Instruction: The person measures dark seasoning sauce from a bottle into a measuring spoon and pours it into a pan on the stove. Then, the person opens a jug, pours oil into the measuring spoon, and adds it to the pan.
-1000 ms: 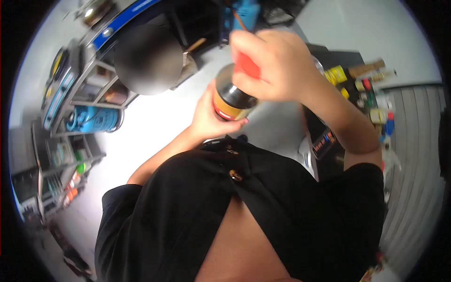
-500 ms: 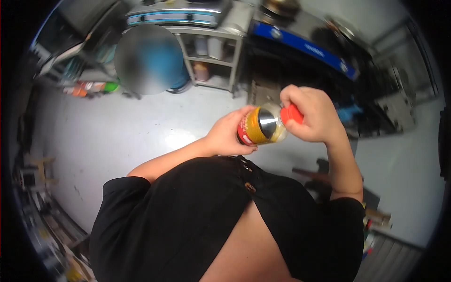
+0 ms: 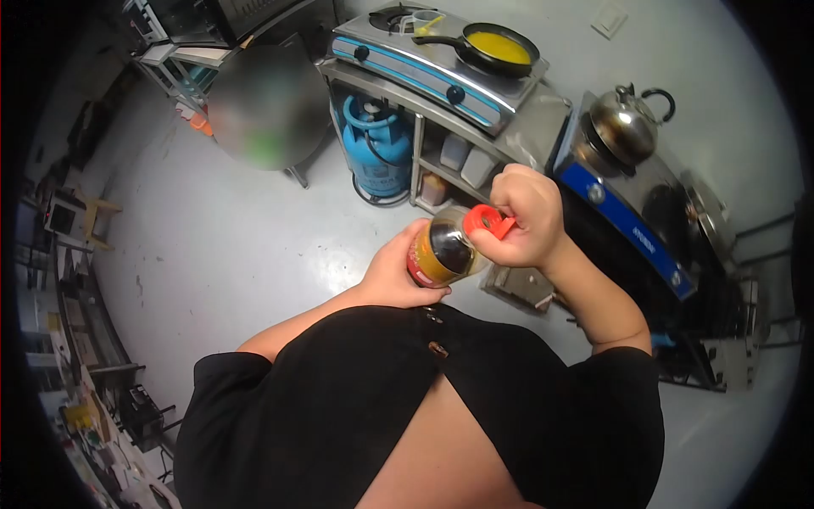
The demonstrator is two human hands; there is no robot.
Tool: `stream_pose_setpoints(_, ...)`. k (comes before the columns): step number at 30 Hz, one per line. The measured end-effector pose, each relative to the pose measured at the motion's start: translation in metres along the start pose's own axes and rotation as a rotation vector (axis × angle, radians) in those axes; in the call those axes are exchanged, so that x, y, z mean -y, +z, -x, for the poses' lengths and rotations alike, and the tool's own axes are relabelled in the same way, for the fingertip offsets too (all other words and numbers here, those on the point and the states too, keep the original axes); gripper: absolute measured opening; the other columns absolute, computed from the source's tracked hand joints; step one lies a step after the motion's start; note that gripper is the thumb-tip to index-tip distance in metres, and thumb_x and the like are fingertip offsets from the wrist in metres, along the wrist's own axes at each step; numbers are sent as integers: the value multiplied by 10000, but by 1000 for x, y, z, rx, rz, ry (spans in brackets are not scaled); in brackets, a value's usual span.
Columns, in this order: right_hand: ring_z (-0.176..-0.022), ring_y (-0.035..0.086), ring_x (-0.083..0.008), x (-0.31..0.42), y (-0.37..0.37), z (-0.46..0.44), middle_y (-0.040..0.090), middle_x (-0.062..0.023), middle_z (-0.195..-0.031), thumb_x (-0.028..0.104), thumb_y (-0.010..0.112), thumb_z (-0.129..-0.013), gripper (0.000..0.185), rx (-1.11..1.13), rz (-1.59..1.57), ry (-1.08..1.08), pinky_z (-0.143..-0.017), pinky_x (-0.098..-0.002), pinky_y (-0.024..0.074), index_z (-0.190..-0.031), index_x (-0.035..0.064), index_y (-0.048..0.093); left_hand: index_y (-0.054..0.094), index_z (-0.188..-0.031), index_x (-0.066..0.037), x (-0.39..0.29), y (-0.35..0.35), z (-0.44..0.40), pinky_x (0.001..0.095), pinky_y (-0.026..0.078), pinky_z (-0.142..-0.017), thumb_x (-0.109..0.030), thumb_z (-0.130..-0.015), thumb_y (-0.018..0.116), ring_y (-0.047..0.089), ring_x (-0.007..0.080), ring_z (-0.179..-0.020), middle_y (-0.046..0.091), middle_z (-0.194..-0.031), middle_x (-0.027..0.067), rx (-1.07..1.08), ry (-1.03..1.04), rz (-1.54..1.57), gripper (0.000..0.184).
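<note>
My left hand (image 3: 397, 273) is wrapped round the body of a clear bottle (image 3: 448, 246) with a yellow and red label and dark liquid inside. The bottle is tilted in front of my chest, its top toward the right. On its neck sits a red flip-top cap (image 3: 483, 219), with a round opening showing in it. Closed at the cap, my right hand (image 3: 532, 212) has its thumb against the near side and its curled fingers by the raised red flap. The fingertips are partly hidden.
Ahead, a gas stove (image 3: 398, 66) carries a frying pan (image 3: 487, 66) of yellow liquid and a measuring cup (image 3: 421, 23). Below stands a blue gas cylinder (image 3: 377, 157). A kettle (image 3: 626, 127) rests on a blue-fronted stove (image 3: 632, 229) at right. A round blurred patch hides part of the left.
My view has swung, bringing the frying pan, cylinder and kettle into sight. Both hands and the bottle sit slightly further left in view. The cap's opening and raised flap now show.
</note>
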State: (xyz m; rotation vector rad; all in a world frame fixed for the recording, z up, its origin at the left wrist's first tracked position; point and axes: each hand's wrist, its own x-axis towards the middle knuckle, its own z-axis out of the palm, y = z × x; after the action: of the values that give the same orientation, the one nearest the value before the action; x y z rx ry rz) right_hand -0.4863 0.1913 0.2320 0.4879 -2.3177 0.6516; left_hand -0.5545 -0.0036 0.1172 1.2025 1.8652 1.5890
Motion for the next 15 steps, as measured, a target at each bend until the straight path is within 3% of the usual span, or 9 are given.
stream_pose_setpoints(1, -542, 477, -270, -20, 9, -2, 471, -69, -613, 240, 747, -560, 359, 5, -10, -10, -479, -361, 378, -688, 87, 449, 388, -1271, -58, 8, -2, -13, 332, 436, -896, -223, -557, 812, 570, 271, -1044, 568, -1099, 132, -14, -3, -3, 847)
stream_pose_setpoints(3, -595, 464, -266, -63, 29, -10, 471, -86, -685, 377, 786, -609, 467, -345, -159, -130, -547, -358, 381, -742, 86, 446, 375, -1288, -31, 22, -8, -47, 320, 415, -931, -186, -552, 821, 547, 234, -1087, 545, -1152, 129, -190, 51, -18, 874)
stream_pose_setpoints(4, -654, 443, -254, -81, 41, -7, 450, -90, -738, 476, 770, -634, 522, -401, -172, -104, -614, -356, 373, -764, 91, 441, 364, -1302, -23, 21, -10, -63, 313, 395, -954, -146, -552, 822, 524, 211, -1117, 526, -1181, 126, -224, 0, 49, 888)
stream_pose_setpoints(5, -684, 409, -189, -99, 47, -16, 398, -97, -846, 482, 777, -661, 574, -420, -175, -156, -630, -316, 420, -790, 75, 394, 356, -1306, -25, 19, -15, -82, 316, 391, -957, -127, -556, 821, 519, 210, -1120, 529, -1178, 118, -284, 38, 53, 888)
stream_pose_setpoints(9, -829, 434, -226, -167, 71, -62, 426, -139, -969, 596, 640, -741, 642, -525, -386, -212, -729, -343, 382, -1001, 64, 393, 357, -1286, -28, 43, -45, -132, 326, 407, -928, -121, -566, 824, 526, 185, -1074, 529, -1158, 104, -384, 6, 52, 862)
stream_pose_setpoints(11, -841, 424, -240, -210, 64, -91, 403, -134, -950, 469, 660, -748, 632, -540, -424, -131, -762, -373, 381, -1091, 40, 346, 380, -1243, -30, 45, -58, -153, 326, 416, -915, -121, -562, 827, 529, 181, -1054, 534, -1136, 97, -488, -20, 64, 820)
stream_pose_setpoints(13, -782, 443, -211, -254, 53, -126, 425, -100, -911, 165, 612, -708, 417, -375, -150, 175, -729, -327, 405, -1055, 41, 418, 392, -1215, -31, 50, -76, -171, 328, 419, -909, -122, -558, 829, 534, 184, -1044, 535, -1124, 94, -531, -49, 96, 795)
stream_pose_setpoints(14, -762, 472, -215, -281, 57, -145, 452, -98, -918, 103, 585, -724, 341, -324, -120, 283, -714, -326, 435, -1038, 65, 458, 389, -1217, -30, 60, -88, -179, 328, 420, -910, -125, -558, 830, 537, 185, -1041, 537, -1125, 97, -559, -27, 47, 799)
stream_pose_setpoints(15, -823, 534, -259, -307, 59, -163, 490, -124, -985, 146, 589, -736, 330, -207, -50, 437, -743, -372, 459, -1046, 100, 488, 387, -1220, -30, 68, -98, -185, 328, 420, -910, -127, -557, 830, 539, 186, -1038, 538, -1127, 99, -584, -10, 0, 804)
